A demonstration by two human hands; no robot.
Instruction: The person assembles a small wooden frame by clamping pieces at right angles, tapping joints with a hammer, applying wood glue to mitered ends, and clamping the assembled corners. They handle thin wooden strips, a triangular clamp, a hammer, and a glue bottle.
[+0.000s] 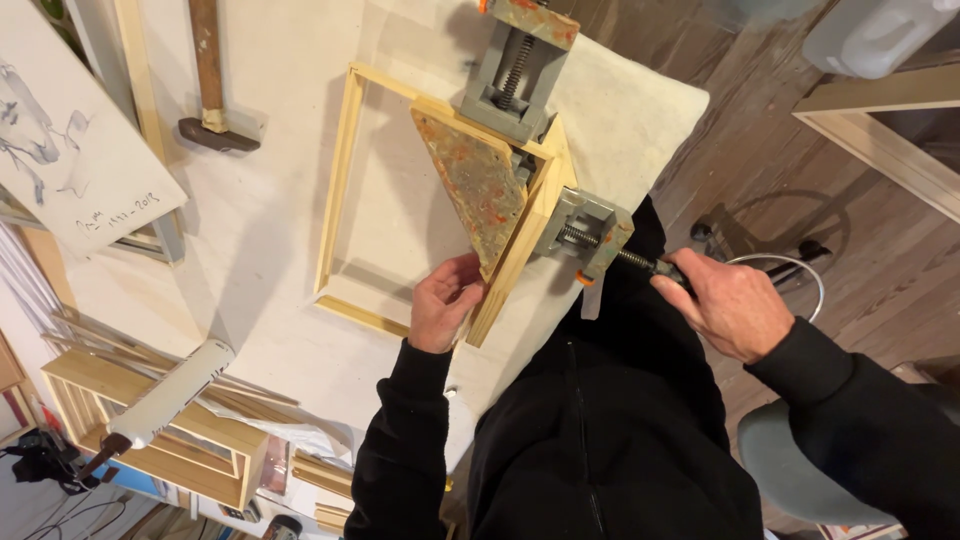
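Wooden frame, light but stiff pine best held by its rails, lies on the cloth-covered desk near its front edge, left hand fingers pinching the clamped corner rail, right hand closed around the corner clamp screw handle.

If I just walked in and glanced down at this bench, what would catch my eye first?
Most likely the rusty, orange-flecked corner clamp at the middle of the table, gripping a corner of a pale wooden frame. The left hand steadies the frame's near rail while the right hand grips the clamp's screw handle off the table's edge. A hammer lies at the upper left.
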